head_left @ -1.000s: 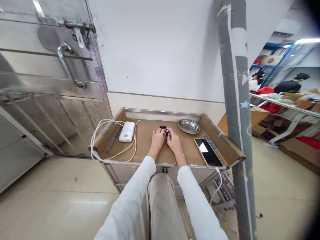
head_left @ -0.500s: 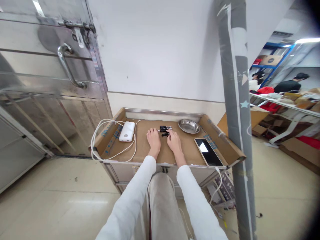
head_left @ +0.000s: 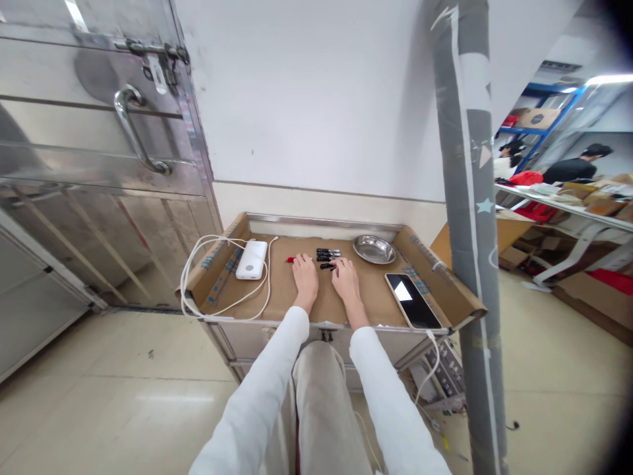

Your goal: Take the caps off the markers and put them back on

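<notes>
Pens (head_left: 327, 254), small and black, lie in a short row on the cardboard-lined bench (head_left: 277, 290) just beyond the person's hands, no longer pinched between them as they were a second ago. Both hands now rest flat with loose, empty fingers: the left hand (head_left: 305, 280) has drawn back, uncovering a red pen (head_left: 290, 260) at its fingertips, while the right hand (head_left: 346, 282) touches the nearest black pen. Farther out sit a white power bank (head_left: 251, 259) with its cable to the left, a phone (head_left: 412, 301) to the right, and a steel dish (head_left: 374, 249) behind.
</notes>
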`<state>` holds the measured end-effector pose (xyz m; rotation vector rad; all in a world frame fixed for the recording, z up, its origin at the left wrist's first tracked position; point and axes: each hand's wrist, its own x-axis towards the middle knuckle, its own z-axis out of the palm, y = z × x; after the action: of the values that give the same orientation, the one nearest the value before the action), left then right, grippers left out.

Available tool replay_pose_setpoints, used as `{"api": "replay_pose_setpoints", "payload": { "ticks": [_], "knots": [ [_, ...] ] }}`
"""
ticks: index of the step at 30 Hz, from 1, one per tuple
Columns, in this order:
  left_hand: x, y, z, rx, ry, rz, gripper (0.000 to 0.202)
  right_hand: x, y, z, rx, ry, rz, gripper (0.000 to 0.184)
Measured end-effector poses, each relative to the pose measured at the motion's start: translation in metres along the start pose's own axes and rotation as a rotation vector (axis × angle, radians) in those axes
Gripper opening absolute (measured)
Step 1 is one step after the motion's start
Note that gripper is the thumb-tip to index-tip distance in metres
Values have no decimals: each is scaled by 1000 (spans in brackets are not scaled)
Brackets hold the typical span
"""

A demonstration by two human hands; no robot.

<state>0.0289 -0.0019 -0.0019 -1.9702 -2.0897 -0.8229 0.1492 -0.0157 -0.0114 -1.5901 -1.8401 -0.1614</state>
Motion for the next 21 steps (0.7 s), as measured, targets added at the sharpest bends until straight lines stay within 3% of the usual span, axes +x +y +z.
{"api": "replay_pose_setpoints", "payload": {
  "ticks": [8, 15, 21],
  "knots": [
    [2, 0, 2, -119, 14, 89, 26, -1, -4, -4, -35, -38, 33, 31],
    [5, 2, 10, -290, -95, 427, 14, 0, -6, -7, -109, -90, 55, 27],
    [5, 1, 12, -317, -131, 457, 14, 0, -6, -6, -148, -124, 80, 26]
  ]
}}
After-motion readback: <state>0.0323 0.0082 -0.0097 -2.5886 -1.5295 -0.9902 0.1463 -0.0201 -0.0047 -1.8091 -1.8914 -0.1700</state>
